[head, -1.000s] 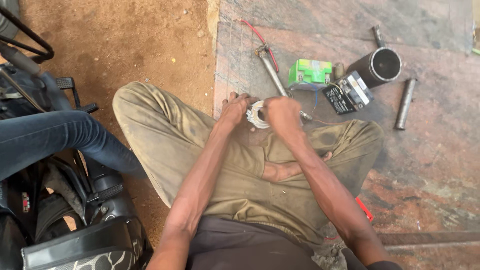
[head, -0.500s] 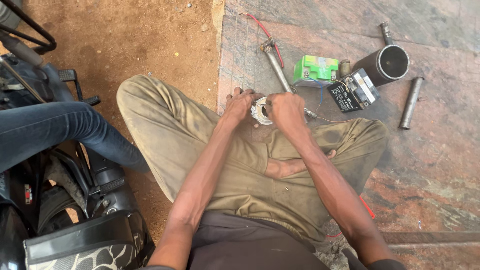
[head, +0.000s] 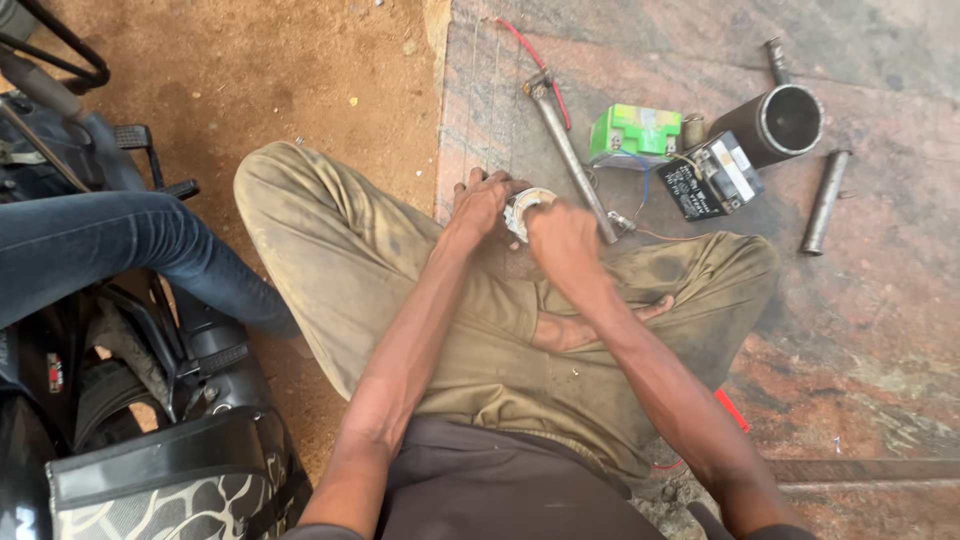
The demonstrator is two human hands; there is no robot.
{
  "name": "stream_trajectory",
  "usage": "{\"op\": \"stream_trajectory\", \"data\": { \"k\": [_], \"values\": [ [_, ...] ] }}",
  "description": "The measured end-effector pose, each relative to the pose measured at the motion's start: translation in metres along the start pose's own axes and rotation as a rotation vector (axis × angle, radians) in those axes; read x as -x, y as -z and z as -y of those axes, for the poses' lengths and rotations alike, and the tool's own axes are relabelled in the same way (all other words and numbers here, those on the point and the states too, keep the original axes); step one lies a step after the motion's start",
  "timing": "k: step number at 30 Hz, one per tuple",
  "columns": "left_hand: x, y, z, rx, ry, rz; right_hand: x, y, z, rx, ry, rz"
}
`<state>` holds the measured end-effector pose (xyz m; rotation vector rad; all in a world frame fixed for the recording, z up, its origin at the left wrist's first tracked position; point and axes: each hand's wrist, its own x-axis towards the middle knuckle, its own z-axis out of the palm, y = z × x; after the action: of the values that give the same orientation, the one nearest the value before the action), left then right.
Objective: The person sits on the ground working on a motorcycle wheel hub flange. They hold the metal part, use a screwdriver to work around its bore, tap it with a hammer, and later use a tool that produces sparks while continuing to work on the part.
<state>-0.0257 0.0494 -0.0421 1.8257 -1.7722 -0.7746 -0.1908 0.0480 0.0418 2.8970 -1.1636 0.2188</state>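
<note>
Bare stone slab (head: 860,300) rightward — metal rod (head: 572,160), battery (head: 712,176) just ahead.

Two boxy items lie on the far stone floor (head: 860,330) — a bright green box (head: 633,133) with a pale label, and just right of it a black box (head: 712,176) bearing white-printed labels.

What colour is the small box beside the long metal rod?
Bright green box, clearest in the head view.
</note>
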Motion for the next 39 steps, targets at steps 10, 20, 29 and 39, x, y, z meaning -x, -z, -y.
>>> {"op": "stream_trajectory", "data": {
  "k": [10, 20, 29, 39],
  "values": [
    [0.001, 0.012, -0.013, -0.033, 0.095, 0.162, -0.008, 0.006, -0.002, -0.157, -0.001, -0.159],
    [0.015, 0.038, -0.03, -0.024, 0.046, 0.033, 0.077, 0.035, -0.034, -0.416, -0.341, -0.266],
    [0.155, 0.102, -0.207, 1.049, -0.83, 0.606, 0.139, -0.031, -0.032, -0.715, -0.697, -0.487],
    [0.164, 0.073, -0.199, 1.039, -0.813, 0.796, 0.143, -0.045, -0.039, -0.534, -0.809, -0.375]
  ]
}}
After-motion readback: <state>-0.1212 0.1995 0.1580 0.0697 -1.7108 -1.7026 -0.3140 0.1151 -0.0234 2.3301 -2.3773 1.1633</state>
